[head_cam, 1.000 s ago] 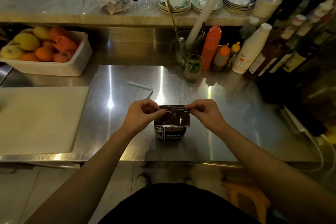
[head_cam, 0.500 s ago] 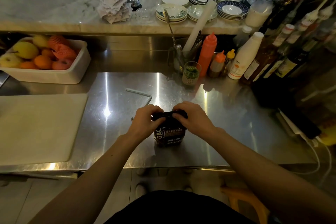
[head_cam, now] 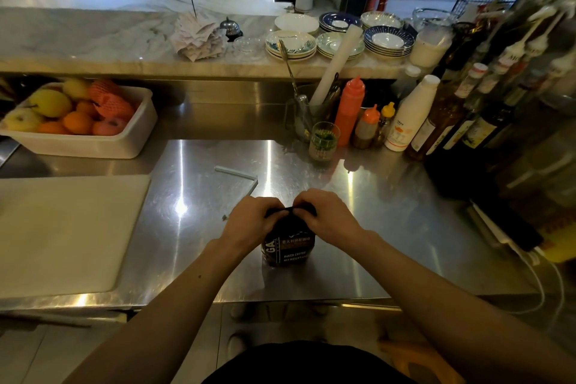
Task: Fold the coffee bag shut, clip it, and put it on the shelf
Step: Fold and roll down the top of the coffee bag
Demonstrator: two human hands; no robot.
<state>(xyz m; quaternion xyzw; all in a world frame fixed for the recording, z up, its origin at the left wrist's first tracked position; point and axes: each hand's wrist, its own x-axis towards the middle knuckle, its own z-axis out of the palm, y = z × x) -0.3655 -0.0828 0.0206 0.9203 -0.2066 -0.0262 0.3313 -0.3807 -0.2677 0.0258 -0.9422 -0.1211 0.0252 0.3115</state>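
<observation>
Left hand [head_cam: 252,221] and right hand [head_cam: 327,218] meet over the top of the coffee bag [head_cam: 288,246], fingers curled closed and pinching its folded upper edge from either side. The bag stands upright on the steel counter [head_cam: 389,227], near the front edge, label facing the camera. The fold itself is mostly hidden under the fingers, so its exact state cannot be told. Just beyond the hands lies a pale bag clip [head_cam: 240,176], opened at an angle and apart from the bag. A white cutting board [head_cam: 62,234] lies to the left. A tub of fruit [head_cam: 84,121] sits further back on the left; sauce bottles [head_cam: 349,109] stand at the back right.
</observation>
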